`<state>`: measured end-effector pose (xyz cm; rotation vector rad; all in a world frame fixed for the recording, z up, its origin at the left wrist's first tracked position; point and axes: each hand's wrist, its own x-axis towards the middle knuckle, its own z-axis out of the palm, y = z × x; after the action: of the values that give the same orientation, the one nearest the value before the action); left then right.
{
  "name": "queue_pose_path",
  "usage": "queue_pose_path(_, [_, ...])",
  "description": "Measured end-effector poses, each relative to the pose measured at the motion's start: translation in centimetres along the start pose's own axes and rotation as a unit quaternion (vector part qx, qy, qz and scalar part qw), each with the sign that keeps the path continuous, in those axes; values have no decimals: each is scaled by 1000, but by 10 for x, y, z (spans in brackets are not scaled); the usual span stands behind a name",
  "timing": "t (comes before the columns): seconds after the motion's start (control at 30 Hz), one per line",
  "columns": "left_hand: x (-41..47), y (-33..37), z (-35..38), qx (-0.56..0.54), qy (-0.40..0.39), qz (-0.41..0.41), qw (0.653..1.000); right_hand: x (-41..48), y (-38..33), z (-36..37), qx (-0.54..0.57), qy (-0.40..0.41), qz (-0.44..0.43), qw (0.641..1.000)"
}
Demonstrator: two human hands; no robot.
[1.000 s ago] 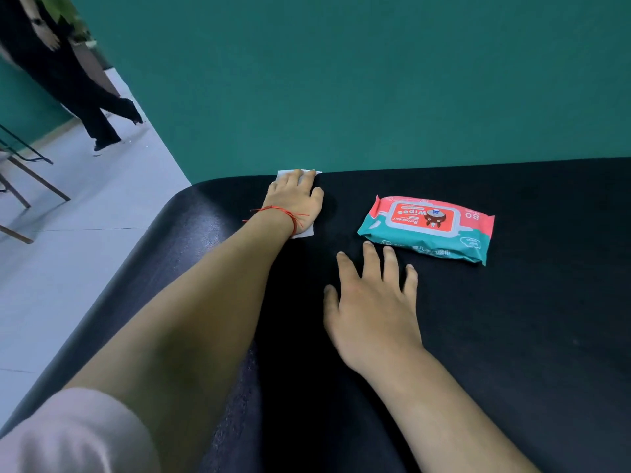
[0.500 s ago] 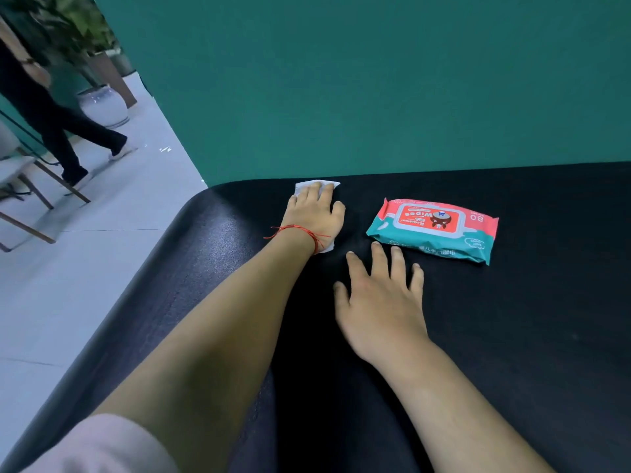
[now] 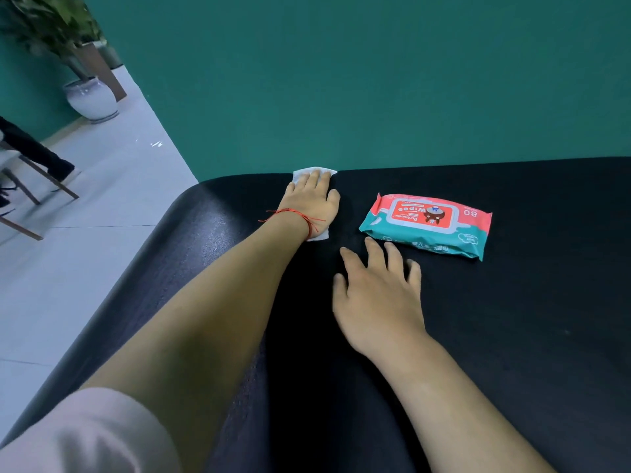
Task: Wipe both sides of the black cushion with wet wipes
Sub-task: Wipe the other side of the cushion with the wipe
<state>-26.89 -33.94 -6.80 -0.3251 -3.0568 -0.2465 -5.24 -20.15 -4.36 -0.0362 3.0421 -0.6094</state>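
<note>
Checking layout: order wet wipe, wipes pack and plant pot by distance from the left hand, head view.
1. Wet wipe, under the left hand.
2. Wipes pack, to its right.
3. Plant pot, far left on floor.

There is one black cushion (image 3: 512, 336) across the lower and right of the frame, and on it lie one white wet wipe (image 3: 302, 175) at upper centre and one teal-and-pink pack of wipes (image 3: 426, 225) right of centre. Two bare hands show, the left hand (image 3: 312, 206) and the right hand (image 3: 375, 295), with one red string bracelet (image 3: 297, 213) and one pale sleeve (image 3: 85, 435) at lower left. In the upper left are one plant (image 3: 44, 22) in one white pot (image 3: 91, 102); at the left edge are three wooden chair legs (image 3: 51, 179) and one dark trouser leg (image 3: 37, 151)
</note>
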Motion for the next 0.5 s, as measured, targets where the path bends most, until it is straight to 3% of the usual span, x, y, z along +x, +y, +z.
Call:
queue_pose_path(0.17, [-24, -2, 1, 1, 7, 16, 1000, 10, 14, -7, 51, 59, 23, 997])
queue_pose_path(0.5, [-83, 4, -1, -8, 1, 6, 1000, 9, 15, -5, 47, 60, 23, 997])
